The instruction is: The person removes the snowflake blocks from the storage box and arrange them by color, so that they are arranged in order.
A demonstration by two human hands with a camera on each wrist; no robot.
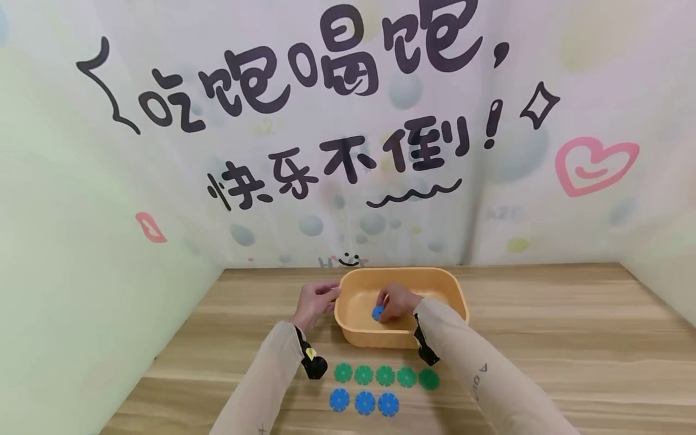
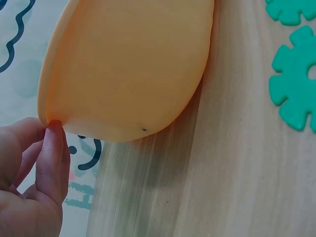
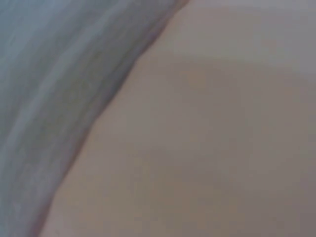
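Observation:
A yellow-orange plastic basin (image 1: 402,339) stands on the wooden table near the back wall. My left hand (image 1: 316,304) pinches its left rim between thumb and fingers; the left wrist view shows the same hand (image 2: 37,168) at the edge of the basin (image 2: 133,64). Inside the basin, my right hand (image 1: 399,301) pinches a blue notched plastic disc (image 1: 377,312) low over the floor. Whether other discs lie under that hand is hidden. The right wrist view is blurred, showing only a sleeve (image 3: 64,74) and a pale surface.
In front of the basin, several green notched discs (image 1: 385,375) lie in a row. Below them are three blue discs (image 1: 365,402). Green discs (image 2: 298,79) also appear in the left wrist view. A printed cloth (image 1: 348,229) hangs behind the table (image 1: 544,338).

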